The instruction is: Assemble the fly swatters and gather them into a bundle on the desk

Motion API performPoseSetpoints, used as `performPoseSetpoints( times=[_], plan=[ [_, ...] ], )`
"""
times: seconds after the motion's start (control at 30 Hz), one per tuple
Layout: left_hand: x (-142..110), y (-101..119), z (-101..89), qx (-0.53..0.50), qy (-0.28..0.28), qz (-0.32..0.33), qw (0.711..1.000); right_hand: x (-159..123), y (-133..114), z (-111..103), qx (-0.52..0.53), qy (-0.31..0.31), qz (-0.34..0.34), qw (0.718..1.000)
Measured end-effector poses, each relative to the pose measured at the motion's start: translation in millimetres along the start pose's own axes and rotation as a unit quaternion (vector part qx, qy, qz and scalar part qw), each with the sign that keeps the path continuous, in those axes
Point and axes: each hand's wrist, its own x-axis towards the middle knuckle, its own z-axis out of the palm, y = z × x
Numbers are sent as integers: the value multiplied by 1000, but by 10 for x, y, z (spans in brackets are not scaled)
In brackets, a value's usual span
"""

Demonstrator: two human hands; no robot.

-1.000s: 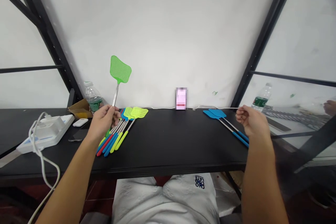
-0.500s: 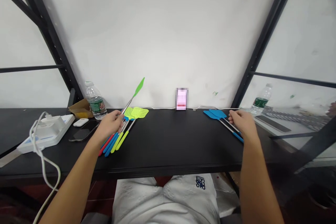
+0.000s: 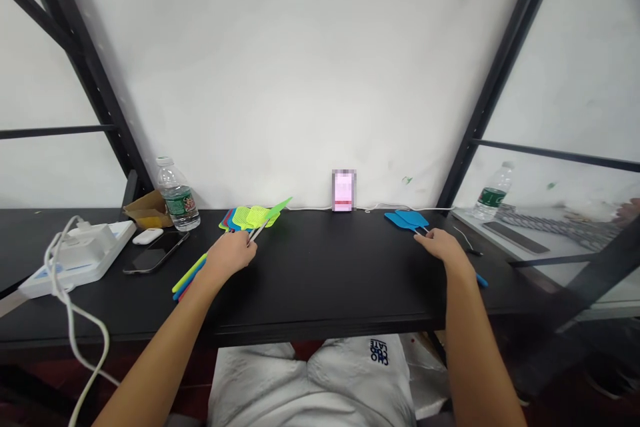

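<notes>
My left hand (image 3: 231, 257) is closed around the thin metal shaft of a green fly swatter (image 3: 280, 208). Its head is tilted just over a fanned pile of fly swatters with yellow-green heads (image 3: 250, 216). Blue and red heads peek out at the pile's left, and several coloured handles (image 3: 190, 273) poke out beside my left wrist. On the right, my right hand (image 3: 438, 245) has its fingers closed at the shafts of two overlapping blue fly swatters (image 3: 407, 219). A blue handle end (image 3: 481, 280) shows beyond my right forearm; the fingertips are partly hidden.
A phone (image 3: 344, 191) with a lit, blurred screen leans on the wall. At left are a water bottle (image 3: 179, 195), cardboard box (image 3: 149, 209), white earbud case (image 3: 148, 236), dark phone (image 3: 156, 252) and power strip (image 3: 85, 260) with cables. A clear panel (image 3: 565, 213) borders the right.
My left hand has moved right and lowered the green swatter from upright toward the pile. My right hand has moved left and down onto the blue swatters' shafts.
</notes>
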Motion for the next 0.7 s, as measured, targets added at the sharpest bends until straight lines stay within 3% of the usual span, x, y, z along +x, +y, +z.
performPoseSetpoints(
  times=[0.17,0.43,0.7],
  plan=[
    [-6,76,64,80,-6,20,997,-58,-142,11,-26,-31,0,999],
    [-35,111,120,117,-14,20,993,-176,-339,25,-65,-106,-56,991],
    [13,66,193,135,-5,-3,991,-220,-387,12,-54,-105,-56,991]
  ],
)
